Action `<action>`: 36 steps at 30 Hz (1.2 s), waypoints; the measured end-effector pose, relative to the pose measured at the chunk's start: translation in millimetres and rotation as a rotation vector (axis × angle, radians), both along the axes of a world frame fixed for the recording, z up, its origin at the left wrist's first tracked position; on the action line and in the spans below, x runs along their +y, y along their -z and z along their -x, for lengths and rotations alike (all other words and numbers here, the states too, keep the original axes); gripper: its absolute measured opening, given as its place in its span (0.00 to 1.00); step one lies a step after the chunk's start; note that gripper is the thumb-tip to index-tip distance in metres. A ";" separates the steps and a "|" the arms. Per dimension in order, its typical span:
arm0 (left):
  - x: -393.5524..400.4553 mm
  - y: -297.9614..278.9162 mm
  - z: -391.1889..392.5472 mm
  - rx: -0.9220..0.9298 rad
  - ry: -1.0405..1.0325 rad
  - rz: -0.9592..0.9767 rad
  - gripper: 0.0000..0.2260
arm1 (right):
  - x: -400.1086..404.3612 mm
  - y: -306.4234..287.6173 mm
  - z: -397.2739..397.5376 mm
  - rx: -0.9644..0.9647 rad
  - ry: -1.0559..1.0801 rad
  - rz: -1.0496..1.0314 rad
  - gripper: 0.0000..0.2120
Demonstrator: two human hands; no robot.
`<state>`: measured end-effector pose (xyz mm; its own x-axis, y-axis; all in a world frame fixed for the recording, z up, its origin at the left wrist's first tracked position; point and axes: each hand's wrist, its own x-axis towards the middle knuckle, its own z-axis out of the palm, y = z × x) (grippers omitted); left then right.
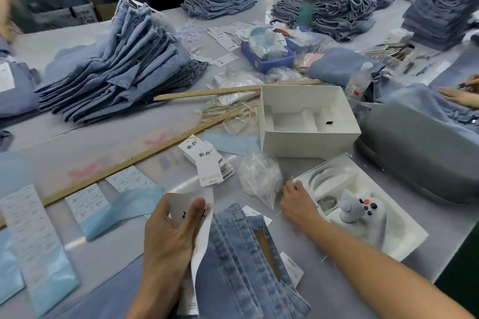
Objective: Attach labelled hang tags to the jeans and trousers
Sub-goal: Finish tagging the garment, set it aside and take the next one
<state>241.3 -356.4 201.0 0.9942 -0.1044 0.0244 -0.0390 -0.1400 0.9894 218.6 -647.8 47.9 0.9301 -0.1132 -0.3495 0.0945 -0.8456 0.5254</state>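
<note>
Grey table (160,246): white box (308,141), rulers (124,163), perhaps fasteners' bag (260,179) crowd jeans (243,267).

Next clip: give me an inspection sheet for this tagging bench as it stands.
Surface: grey table, crowded.
Job's things: jeans in front of the person; hang tag stack mid-table; sticker sheets at left.
Clutter: two wooden rulers, open white box, plastic bag, blue bin, game controller in a tray.
Hands: left hand holds a hang tag; right hand pinches something thin by the bag.
Cables: nothing seen; loose strings only.
Surroundings: folded denim stacks, other workers' hands.
</note>
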 end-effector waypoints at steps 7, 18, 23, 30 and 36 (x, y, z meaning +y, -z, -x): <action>1.8 -2.1 2.8 0.009 -0.019 0.062 0.12 | 1.7 -11.6 3.9 -0.388 0.042 -0.119 0.11; 7.3 -0.7 3.5 0.141 0.050 0.118 0.03 | 25.7 -48.5 26.6 -0.838 0.920 -1.425 0.08; 15.5 -7.0 8.5 0.087 0.112 0.133 0.20 | 74.9 -152.1 39.2 -0.885 0.757 -2.135 0.05; 13.0 -19.3 17.9 -0.005 0.425 0.017 0.18 | 154.7 -238.5 37.9 -0.505 0.506 -2.616 0.10; 24.4 -25.7 29.2 -0.018 0.519 0.167 0.28 | 177.8 -244.8 39.5 -0.360 0.573 -2.685 0.10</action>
<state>212.1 -331.9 226.7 0.8124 -0.5747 0.0988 -0.0778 0.0612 0.9951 179.1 -470.0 292.6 0.9938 -0.0894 -0.0656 -0.0027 0.5719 -0.8203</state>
